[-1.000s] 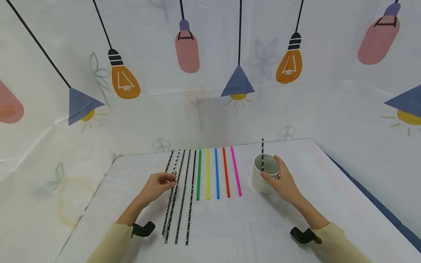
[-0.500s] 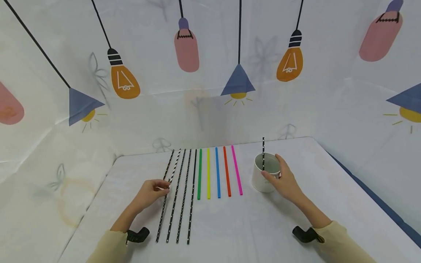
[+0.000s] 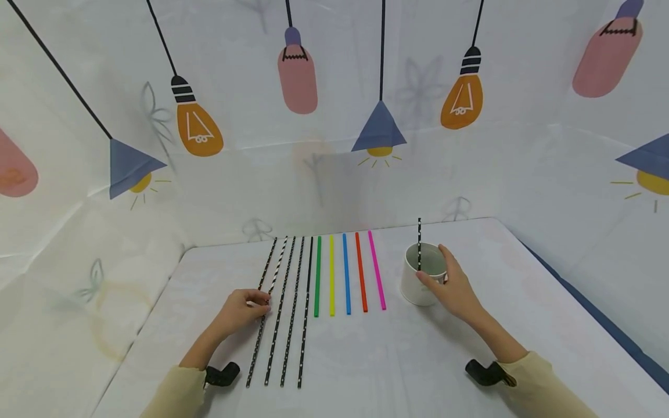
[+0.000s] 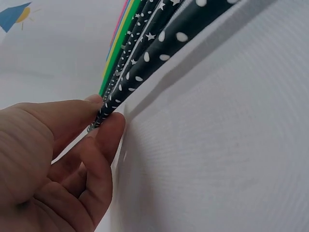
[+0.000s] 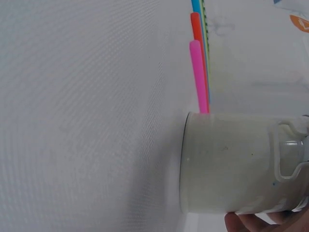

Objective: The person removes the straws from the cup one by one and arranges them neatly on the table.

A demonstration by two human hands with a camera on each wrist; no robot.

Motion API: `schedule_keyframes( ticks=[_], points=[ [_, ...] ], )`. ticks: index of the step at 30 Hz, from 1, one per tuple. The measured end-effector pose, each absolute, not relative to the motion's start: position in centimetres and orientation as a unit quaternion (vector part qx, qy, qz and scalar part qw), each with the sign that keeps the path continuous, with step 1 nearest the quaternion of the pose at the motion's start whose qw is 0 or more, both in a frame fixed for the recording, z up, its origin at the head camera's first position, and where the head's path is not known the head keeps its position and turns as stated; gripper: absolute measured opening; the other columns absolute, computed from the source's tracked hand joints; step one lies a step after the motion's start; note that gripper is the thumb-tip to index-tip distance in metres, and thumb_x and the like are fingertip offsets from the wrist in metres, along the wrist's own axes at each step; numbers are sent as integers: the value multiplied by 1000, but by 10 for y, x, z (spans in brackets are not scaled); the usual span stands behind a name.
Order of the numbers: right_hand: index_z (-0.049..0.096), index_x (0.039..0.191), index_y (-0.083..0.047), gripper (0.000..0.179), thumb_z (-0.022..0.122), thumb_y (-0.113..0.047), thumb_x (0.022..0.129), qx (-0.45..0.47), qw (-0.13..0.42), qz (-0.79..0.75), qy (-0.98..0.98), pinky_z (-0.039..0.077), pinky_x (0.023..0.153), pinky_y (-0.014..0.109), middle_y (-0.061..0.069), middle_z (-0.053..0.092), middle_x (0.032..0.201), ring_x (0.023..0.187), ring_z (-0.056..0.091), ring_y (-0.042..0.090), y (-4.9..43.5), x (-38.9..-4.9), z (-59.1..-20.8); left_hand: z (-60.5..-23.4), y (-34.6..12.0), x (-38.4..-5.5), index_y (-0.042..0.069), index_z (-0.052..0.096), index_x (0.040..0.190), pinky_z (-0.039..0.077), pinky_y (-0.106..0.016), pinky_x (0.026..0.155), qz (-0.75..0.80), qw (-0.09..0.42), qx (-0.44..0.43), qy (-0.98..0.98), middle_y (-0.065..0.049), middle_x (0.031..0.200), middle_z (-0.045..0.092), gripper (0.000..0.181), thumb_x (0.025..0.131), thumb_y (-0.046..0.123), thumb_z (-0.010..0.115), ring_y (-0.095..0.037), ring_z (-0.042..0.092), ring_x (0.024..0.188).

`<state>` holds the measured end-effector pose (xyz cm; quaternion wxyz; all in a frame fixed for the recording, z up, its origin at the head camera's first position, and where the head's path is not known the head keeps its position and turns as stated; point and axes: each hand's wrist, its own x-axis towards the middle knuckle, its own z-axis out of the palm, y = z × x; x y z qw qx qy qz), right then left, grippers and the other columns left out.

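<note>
My left hand (image 3: 240,310) pinches a black paper straw with white dots (image 3: 255,352) between thumb and fingertips, at the left end of a row of straws. In the left wrist view this dotted straw (image 4: 153,59) runs from the fingertips up to the right, close over the white surface. My right hand (image 3: 450,290) grips a white mug (image 3: 416,287) with thumb and fingers around its rim; the mug stands upright. One black straw with white spots (image 3: 419,247) leans upright inside the mug. The mug's handle (image 5: 276,153) shows in the right wrist view.
Beside the held straw lie several long black patterned straws (image 3: 287,331). Shorter green (image 3: 317,278), yellow (image 3: 331,278), blue (image 3: 346,278), orange-red (image 3: 361,276) and pink (image 3: 377,273) straws follow toward the mug. A white printed sheet (image 3: 334,186) rises behind the table.
My left hand has moved left and nearer with the dotted straw, whose near end now lies farther left, apart from its neighbour. The right hand and mug hold nearly still.
</note>
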<state>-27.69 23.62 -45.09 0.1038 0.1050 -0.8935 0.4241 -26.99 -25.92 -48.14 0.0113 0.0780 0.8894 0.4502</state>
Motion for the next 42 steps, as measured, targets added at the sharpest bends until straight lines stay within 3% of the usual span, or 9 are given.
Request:
schedule_keyframes(
  ticks=[24,35,42],
  points=[
    [10,154,0,89,62,-42,94,108,104,433,-889,36,98,64,27,20,154,136,27,46,235,-275,-448,-481,-251,-269,5,75,98,51,-26,52,389,-1,54,920,-2,87,70,16,82,8,78,-12,62,57],
    [10,154,-1,89,62,-41,94,108,104,439,-886,36,98,64,27,23,152,135,30,45,236,-276,-450,-479,-252,-272,5,75,94,51,-27,55,367,-1,56,928,0,82,67,14,81,8,78,-12,60,64],
    [10,154,-1,89,62,-41,94,108,107,441,-885,34,99,64,27,24,151,135,29,44,235,-277,-451,-481,-254,-275,3,74,95,52,-27,54,384,10,53,922,-1,79,65,13,82,6,77,-13,62,60]
  ],
)
